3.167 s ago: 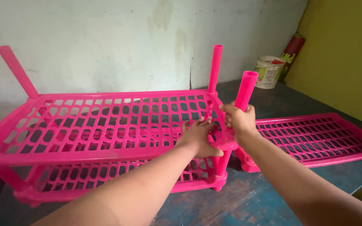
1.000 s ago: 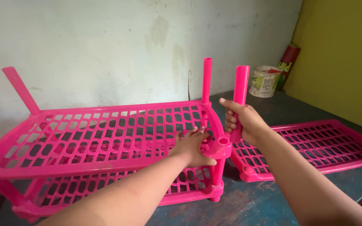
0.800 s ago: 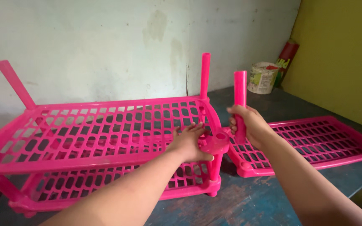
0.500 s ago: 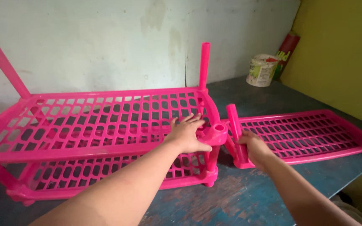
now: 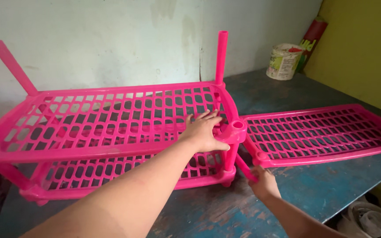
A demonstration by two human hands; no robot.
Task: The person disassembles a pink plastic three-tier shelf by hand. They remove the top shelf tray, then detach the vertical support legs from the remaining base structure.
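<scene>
Right hand (image 5: 264, 181) has dropped from up beside the rack's corner socket (image 5: 236, 126) to the table, taking the loose pink tube (image 5: 246, 168) with it.

Left hand (image 5: 204, 131) lies flat and open on the pink rack (image 5: 111, 119), next to that socket, gripping nothing. Right hand is closed round the tube's lower end; the tube slants below the socket, long axis running up-left toward the rack's leg. I'd say get it upright and square over the socket before pushing, rack held steady.

Soft even daylight, faint shadows, slight wide-angle stretch at the edges.
</scene>
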